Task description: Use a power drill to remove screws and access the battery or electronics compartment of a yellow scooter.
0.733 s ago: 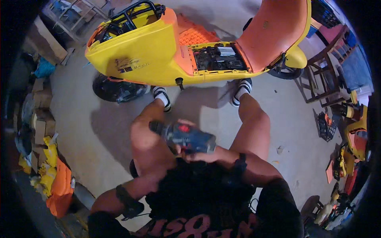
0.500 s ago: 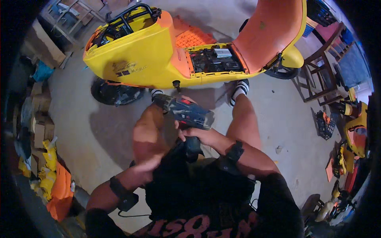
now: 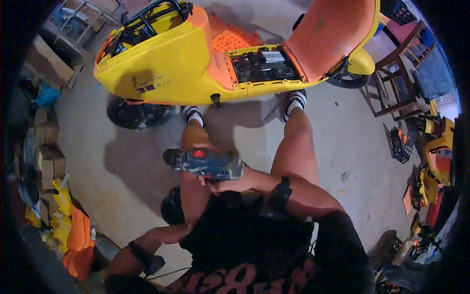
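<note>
My right hand point(image 3: 234, 184) is wrapped round the grip of a dark blue and black cordless drill point(image 3: 210, 164). The drill lies level over my left thigh, its black chuck point(image 3: 171, 158) pointing left. My left hand point(image 3: 177, 232) is down by my left hip, against the edge of my black shirt; its fingers are hidden. Ahead of my feet stands a yellow and orange electric scooter point(image 3: 181, 68). Its footboard cover is off, showing a bay point(image 3: 267, 64) with dark wiring and a silver box.
Beneath my left thigh shows a round black object point(image 3: 172, 206). Yellow and orange panels point(image 3: 78, 240) and cartons point(image 3: 49, 161) line the left side. At the right are a wooden chair point(image 3: 394, 90), a black basket point(image 3: 401, 145) and more yellow parts point(image 3: 438, 154).
The drill in my right hand has moved down and left, away from the scooter. My left hand has dropped from near the drill to my left hip.
</note>
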A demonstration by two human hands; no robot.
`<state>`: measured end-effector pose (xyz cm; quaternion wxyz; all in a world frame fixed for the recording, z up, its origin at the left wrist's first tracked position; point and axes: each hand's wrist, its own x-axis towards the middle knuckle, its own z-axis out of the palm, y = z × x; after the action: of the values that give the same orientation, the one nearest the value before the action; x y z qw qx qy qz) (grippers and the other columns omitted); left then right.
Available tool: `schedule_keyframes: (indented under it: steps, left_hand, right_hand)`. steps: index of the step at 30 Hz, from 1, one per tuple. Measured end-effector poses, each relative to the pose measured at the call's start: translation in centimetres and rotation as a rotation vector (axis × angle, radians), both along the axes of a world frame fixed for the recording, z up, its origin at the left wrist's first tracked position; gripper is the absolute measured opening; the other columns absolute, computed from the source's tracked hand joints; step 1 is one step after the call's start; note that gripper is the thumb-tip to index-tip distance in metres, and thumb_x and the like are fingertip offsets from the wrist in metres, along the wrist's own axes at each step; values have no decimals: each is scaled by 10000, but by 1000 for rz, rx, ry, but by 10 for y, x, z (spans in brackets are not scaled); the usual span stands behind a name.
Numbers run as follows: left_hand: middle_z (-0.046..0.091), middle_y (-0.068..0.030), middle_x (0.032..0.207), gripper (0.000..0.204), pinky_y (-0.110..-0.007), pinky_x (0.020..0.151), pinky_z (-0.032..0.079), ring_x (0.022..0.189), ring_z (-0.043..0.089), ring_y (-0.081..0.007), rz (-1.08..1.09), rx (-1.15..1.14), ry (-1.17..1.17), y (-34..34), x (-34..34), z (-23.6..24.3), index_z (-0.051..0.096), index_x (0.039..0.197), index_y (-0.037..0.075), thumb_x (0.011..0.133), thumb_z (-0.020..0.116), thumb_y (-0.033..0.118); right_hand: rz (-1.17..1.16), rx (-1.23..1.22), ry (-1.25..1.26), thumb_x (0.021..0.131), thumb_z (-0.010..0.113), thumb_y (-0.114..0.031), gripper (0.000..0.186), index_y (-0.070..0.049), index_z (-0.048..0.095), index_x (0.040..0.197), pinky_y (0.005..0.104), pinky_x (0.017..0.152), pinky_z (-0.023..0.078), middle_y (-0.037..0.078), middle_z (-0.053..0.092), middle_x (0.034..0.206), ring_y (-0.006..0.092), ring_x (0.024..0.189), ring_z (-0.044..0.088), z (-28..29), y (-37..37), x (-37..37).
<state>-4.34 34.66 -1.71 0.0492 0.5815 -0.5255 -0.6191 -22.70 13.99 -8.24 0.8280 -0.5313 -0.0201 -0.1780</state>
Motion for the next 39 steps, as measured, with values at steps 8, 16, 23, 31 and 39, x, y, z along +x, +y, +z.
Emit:
schedule_keyframes:
  steps: [8,16,23,31,39]
  left_hand:
    - [660,-86,923,321,-345,772,477,852,585,-153,82,267,47,68,22,-59,638,1049,12,829,720,232]
    - [546,1,761,134,-281,718,451,770,504,-94,1201,-340,209,45,7,-90,580,760,76,766,703,24]
    - [470,31,696,299,-270,675,447,679,451,-86,959,-311,-299,40,14,-31,468,678,98,770,750,58]
    - [452,36,668,419,-302,615,440,639,434,-93,1596,-416,15,-4,55,-57,378,665,110,780,779,145]
    - [451,27,686,362,-300,569,367,625,389,-106,1064,-385,-415,-68,19,-74,434,714,108,866,708,291]
  right_hand:
    - [-6,184,130,776,668,-19,312,-35,578,1075,305,723,513,33,622,934,131,786,594,-8,-5,-11]
    - [-74,166,68,811,592,-4,279,-25,559,1087,298,673,501,69,620,861,157,737,602,-8,-17,-14]
    - [-181,277,134,807,584,-148,336,1,529,1104,308,709,437,66,572,886,166,737,552,-3,-38,-8]
    - [-229,239,94,803,567,-65,307,-3,540,1103,294,658,446,89,584,921,180,705,571,-16,-43,47]
    - [-212,170,43,776,585,64,841,-143,195,1493,330,626,506,135,574,1004,204,701,586,-15,-89,18]
